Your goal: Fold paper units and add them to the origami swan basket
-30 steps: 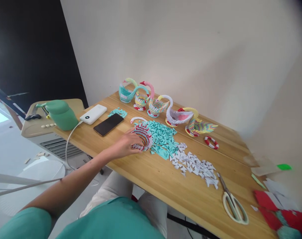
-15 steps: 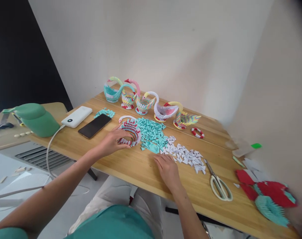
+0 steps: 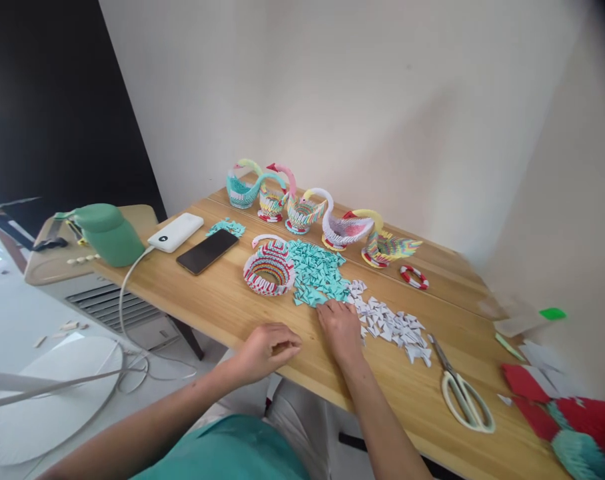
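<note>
My left hand (image 3: 269, 347) hovers near the table's front edge, thumb and fingers curled towards each other, with nothing visible in them. My right hand (image 3: 339, 328) has its fingers bunched and pointing down at the border between teal folded paper pieces (image 3: 316, 268) and white folded paper pieces (image 3: 390, 323). Its fingertips are hidden, so what they hold, if anything, does not show. Left of the teal pile sits a paper swan basket (image 3: 269, 272) in red, white and teal rows, with a white curved neck behind it; no hand touches it.
Several finished paper swans (image 3: 340, 227) line the back. A red-and-white paper ring (image 3: 414, 277) and scissors (image 3: 462, 393) lie right. At left are a phone (image 3: 207, 251), a white power bank (image 3: 176, 233) with cable, a small teal pile (image 3: 226, 227) and a green jug (image 3: 113, 237).
My left hand has let go of the swan basket and come back towards me, to the right. My right hand stays at the paper pieces. The camera view has shifted left.
</note>
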### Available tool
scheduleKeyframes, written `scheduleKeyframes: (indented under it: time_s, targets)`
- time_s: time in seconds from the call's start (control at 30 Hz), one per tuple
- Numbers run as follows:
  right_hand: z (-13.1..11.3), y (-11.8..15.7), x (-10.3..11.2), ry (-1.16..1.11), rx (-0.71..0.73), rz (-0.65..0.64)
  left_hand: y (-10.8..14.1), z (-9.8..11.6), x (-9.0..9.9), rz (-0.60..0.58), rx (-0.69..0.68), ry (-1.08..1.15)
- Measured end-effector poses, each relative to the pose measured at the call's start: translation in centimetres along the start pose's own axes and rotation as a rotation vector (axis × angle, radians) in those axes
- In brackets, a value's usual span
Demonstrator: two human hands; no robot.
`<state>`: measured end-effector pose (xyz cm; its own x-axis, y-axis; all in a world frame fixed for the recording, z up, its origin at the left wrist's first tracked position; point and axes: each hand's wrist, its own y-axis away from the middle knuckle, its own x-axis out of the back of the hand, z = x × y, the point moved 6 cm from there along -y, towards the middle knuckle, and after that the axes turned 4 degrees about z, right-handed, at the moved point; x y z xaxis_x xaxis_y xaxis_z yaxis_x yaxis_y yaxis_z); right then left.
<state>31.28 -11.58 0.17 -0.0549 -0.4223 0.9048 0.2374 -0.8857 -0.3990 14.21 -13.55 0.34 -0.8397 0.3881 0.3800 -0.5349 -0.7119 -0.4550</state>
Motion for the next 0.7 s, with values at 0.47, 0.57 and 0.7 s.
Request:
scheduleKeyframes:
  time_s: [0.47, 0.57, 0.7]
  targets:
    - [0.1, 0.7, 0.1, -0.082, 0.004, 0.087, 0.0, -1.4, -0.2, -0.023, 0.048, -0.014]
    - [0.5, 0.8, -0.1, -0.114, -0.008, 0.118, 0.0, -1.5, 0.0, 0.007, 0.069, -0.005]
    - [0.8, 0.8, -0.3, -0.140, -0.029, 0.140, -0.1, -1.5, 0.2, 0.037, 0.103, -0.006]
